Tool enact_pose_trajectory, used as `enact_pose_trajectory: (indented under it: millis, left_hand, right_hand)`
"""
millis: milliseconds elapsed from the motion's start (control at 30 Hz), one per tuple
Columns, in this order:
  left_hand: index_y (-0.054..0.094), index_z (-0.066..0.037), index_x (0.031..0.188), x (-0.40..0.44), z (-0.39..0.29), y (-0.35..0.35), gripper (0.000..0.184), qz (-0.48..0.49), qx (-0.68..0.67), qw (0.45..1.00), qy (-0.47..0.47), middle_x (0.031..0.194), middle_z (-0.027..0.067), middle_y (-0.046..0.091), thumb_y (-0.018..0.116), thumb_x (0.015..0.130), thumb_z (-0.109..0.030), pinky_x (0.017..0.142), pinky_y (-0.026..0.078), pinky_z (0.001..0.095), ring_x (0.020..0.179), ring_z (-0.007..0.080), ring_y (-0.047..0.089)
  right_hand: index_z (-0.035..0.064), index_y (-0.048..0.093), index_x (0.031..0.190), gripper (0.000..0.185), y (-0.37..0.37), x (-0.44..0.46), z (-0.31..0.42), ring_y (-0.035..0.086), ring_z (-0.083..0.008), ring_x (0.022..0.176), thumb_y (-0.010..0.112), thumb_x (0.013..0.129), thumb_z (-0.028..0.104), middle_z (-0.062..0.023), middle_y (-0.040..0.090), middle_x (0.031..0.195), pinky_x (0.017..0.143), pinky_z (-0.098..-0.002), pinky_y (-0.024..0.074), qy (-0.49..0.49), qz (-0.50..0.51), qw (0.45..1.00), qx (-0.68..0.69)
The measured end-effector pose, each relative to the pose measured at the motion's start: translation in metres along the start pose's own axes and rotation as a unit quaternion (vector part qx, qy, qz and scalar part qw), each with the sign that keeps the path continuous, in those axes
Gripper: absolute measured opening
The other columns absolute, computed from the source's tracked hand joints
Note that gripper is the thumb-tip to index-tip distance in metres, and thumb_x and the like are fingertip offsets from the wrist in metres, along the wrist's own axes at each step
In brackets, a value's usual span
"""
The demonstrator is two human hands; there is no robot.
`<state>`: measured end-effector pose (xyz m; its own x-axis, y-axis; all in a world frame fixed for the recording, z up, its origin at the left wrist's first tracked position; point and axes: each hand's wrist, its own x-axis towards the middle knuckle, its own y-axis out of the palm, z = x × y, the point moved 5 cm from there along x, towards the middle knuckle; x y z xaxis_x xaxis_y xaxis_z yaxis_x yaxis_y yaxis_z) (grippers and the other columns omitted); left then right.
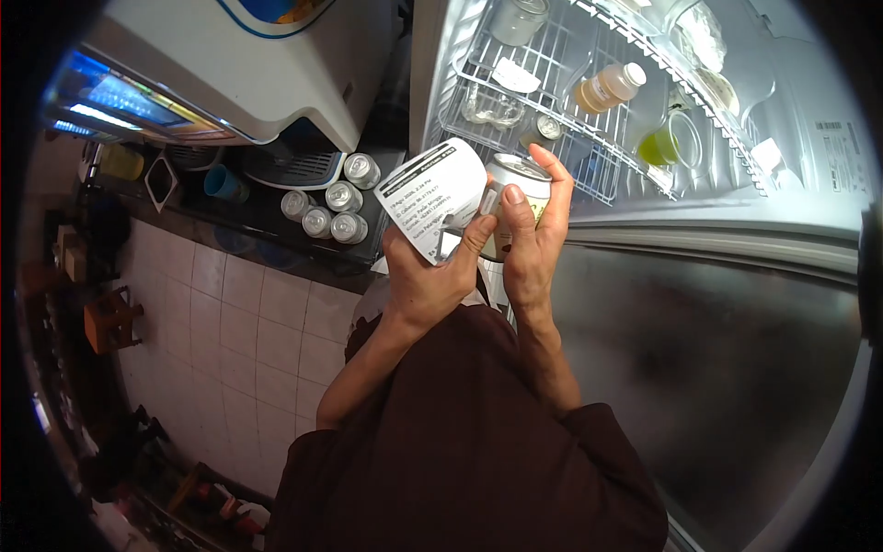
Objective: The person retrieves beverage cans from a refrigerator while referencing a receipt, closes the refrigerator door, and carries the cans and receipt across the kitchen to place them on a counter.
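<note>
In the head view, I am watching a person in a dark shirt point(460, 442) holding a drink can point(521, 166) and a printed paper slip point(428, 189) close together before an open refrigerator point(699, 228). The right hand point(532, 248) is gripping the can around its side. The left hand point(432, 281) is pinching the slip, its thumb reaching beside the can; whether it is pressing there, I cannot tell. The slip is curling, so holding it low and flat, with the right hand keeping the can steady, would seem the tidier way.

Five more cans point(344, 196) are standing clustered toward the refrigerator end of the bench point(267, 201), the nearest ones close to its front edge. A blue cup point(225, 184) is standing farther along. Just beyond the held can, wire shelving point(598, 179) is carrying a bottle point(607, 89), so reaching forward is risking a knock. The easier room is lying back toward the person, above the tiled floor point(230, 322), past the bench's front edge.
</note>
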<state>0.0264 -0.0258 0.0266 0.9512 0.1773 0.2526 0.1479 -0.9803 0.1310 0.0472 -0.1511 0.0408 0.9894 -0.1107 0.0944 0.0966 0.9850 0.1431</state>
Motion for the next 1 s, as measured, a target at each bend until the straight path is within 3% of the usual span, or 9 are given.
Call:
enact_pose_trajectory:
  millis: [233,400,500,600,700,900,1000]
  left_hand:
    - [0.068,0.003,0.114,0.004,0.006,-0.009,0.026,0.015,-0.002,1.000,-0.022,0.104,0.0083,0.073,0.076,0.090,0.000,0.081,0.056,0.0275,0.092,0.0136,0.069]
    - [0.072,0.002,0.106,0.012,0.003,-0.009,0.021,-0.032,-0.020,0.999,0.012,0.096,0.0103,0.076,0.078,0.087,-0.004,0.073,0.057,0.0302,0.085,0.0171,0.073]
    - [0.072,0.003,0.107,0.008,0.009,-0.011,0.022,-0.019,0.056,0.997,0.058,0.096,0.0125,0.076,0.078,0.086,-0.004,0.073,0.057,0.0322,0.085,0.0204,0.074]
    - [0.072,0.003,0.106,0.008,0.011,-0.012,0.022,-0.030,0.045,0.998,0.042,0.095,0.0138,0.076,0.077,0.086,-0.003,0.072,0.057,0.0339,0.084,0.0233,0.075]
    - [0.072,0.003,0.104,0.010,0.013,-0.013,0.020,-0.030,0.054,0.996,0.069,0.095,0.0135,0.076,0.077,0.086,-0.003,0.071,0.057,0.0341,0.084,0.0235,0.075]
    - [0.071,0.004,0.104,0.010,0.012,-0.015,0.020,-0.033,0.068,0.996,0.057,0.093,0.0143,0.076,0.077,0.086,-0.003,0.070,0.058,0.0351,0.082,0.0255,0.075]
    - [0.067,0.004,0.115,0.007,0.013,-0.015,0.028,-0.010,0.072,0.996,0.055,0.107,0.0104,0.072,0.076,0.090,-0.004,0.079,0.055,0.0276,0.094,0.0159,0.069]
  right_hand:
    - [-0.0024,0.036,0.142,0.053,-0.001,0.003,-0.001,0.064,-0.0171,0.097,0.062,0.100,0.019,-0.0137,0.066,0.104,0.087,-0.0319,0.0516,-0.038,0.017,0.998,-0.044]
    - [-0.0030,0.038,0.141,0.052,0.005,0.003,0.000,0.063,-0.0169,0.098,0.062,0.101,0.020,-0.0141,0.066,0.108,0.087,-0.0315,0.0512,-0.052,0.019,0.997,-0.055]
    - [-0.0034,0.038,0.141,0.052,0.003,0.003,-0.004,0.064,-0.0174,0.099,0.062,0.101,0.020,-0.0145,0.066,0.108,0.088,-0.0321,0.0514,-0.049,0.016,0.995,-0.081]
    - [-0.0038,0.038,0.141,0.052,0.004,0.005,-0.007,0.064,-0.0176,0.098,0.062,0.101,0.019,-0.0143,0.066,0.108,0.088,-0.0322,0.0512,-0.062,0.010,0.995,-0.078]
    - [0.0000,0.042,0.142,0.050,0.008,0.004,-0.004,0.055,-0.0148,0.103,0.060,0.101,0.022,-0.0118,0.059,0.114,0.092,-0.0309,0.0456,-0.035,0.014,0.998,-0.057]
    - [-0.0001,0.041,0.142,0.049,0.006,0.007,-0.008,0.055,-0.0145,0.103,0.059,0.102,0.022,-0.0120,0.059,0.114,0.092,-0.0310,0.0450,-0.056,0.019,0.995,-0.085]
    - [-0.0003,0.041,0.142,0.049,0.005,0.008,-0.011,0.055,-0.0146,0.103,0.059,0.101,0.022,-0.0120,0.059,0.114,0.092,-0.0313,0.0452,-0.059,0.011,0.993,-0.100]
